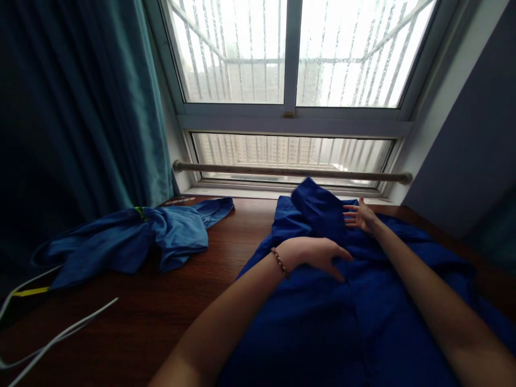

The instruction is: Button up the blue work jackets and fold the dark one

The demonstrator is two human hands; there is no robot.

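Observation:
A large royal-blue garment [306, 328], its exact kind unclear, lies spread over the dark wooden surface before me. At its far end a blue flap of cloth [316, 207] stands up, slightly blurred. My left hand [318, 255], with a beaded bracelet at the wrist, reaches over the garment with thumb and fingers apart and nothing held. Farther back, my right hand [362, 217] has its fingers spread beside the right edge of the flap. Whether those fingertips touch the cloth I cannot tell.
Another, lighter blue piece of clothing [177, 236] lies crumpled at the left. White cords [64, 333] and a yellow strip [31, 292] are at the lower left. A horizontal rail [258, 171] crosses in front of the window [237, 118]. A teal curtain [137, 107] hangs at the left.

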